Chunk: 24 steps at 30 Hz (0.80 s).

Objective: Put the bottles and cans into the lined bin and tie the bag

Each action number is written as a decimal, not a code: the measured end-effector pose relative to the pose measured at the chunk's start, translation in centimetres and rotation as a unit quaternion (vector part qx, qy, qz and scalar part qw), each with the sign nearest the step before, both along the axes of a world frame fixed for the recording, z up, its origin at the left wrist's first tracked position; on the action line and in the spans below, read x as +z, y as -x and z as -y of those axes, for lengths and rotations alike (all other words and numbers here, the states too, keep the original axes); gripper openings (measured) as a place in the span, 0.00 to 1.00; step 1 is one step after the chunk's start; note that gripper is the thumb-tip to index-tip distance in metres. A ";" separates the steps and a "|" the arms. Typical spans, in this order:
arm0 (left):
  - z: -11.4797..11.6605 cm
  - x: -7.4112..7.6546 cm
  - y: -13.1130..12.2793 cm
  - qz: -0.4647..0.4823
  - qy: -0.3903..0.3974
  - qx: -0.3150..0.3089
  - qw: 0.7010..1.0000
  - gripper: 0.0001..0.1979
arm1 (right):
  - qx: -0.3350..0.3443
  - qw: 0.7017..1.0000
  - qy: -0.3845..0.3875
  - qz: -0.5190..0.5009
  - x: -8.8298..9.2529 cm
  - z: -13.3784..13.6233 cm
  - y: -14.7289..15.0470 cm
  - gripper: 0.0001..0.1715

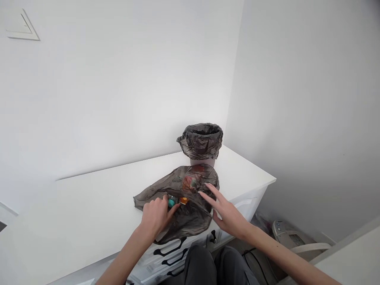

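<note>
A thin, see-through black plastic bag [190, 225] lies crumpled on the white counter, its mouth towards me. Inside it show a teal-capped item [171, 202], something orange [184, 200] and a red packet [189, 183] under the film. My left hand [156, 215] grips the bag at its mouth, with thumb and forefinger on either side of the teal cap; whether it also holds that item is hard to tell. Over the bag's right side is my right hand [227, 213], open, its first fingers stretched out and touching or just above the film.
Behind the bag stands a small bin [202, 162] lined with another black bag [204, 146], near the room's corner. The white counter [97, 213] has drawers with black handles [170, 249] in front. My knees are below. A beige appliance [292, 237] stands on the floor at right.
</note>
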<state>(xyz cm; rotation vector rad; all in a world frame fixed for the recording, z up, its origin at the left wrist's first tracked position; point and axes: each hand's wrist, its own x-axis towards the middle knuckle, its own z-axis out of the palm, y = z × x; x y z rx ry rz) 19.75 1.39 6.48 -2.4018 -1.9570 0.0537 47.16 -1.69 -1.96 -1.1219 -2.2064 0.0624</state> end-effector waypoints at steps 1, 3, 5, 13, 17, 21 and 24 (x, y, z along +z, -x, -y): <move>-0.3 0.0 0.2 -0.002 -0.001 0.002 1.000 0.28 | -0.010 1.000 -0.010 -0.026 0.2 -0.4 -0.4 0.44; -0.7 -0.1 0.6 -0.002 -0.004 0.008 1.000 0.25 | -0.060 0.992 -0.035 -0.107 0.3 -1.9 -1.4 0.38; -0.8 0.1 1.0 -0.001 -0.010 0.013 1.000 0.23 | -0.130 0.970 -0.047 -0.200 0.1 -3.9 -2.3 0.30; 1.8 7.8 7.5 0.068 -0.060 0.053 0.995 0.25 | -0.261 0.886 0.040 -0.380 -2.6 -11.7 -2.9 0.21; 2.5 13.5 13.0 0.067 -0.131 0.171 0.974 0.24 | -0.266 0.881 0.064 -0.385 -3.9 -12.9 -2.5 0.21; 1.0 16.9 17.5 0.018 -0.148 0.272 0.951 0.24 | -0.273 0.880 0.072 -0.382 -4.5 -13.1 -2.7 0.22; -1.3 17.6 20.3 -0.008 -0.139 0.306 0.942 0.25 | -0.274 0.882 0.071 -0.377 -4.5 -13.1 -2.7 0.21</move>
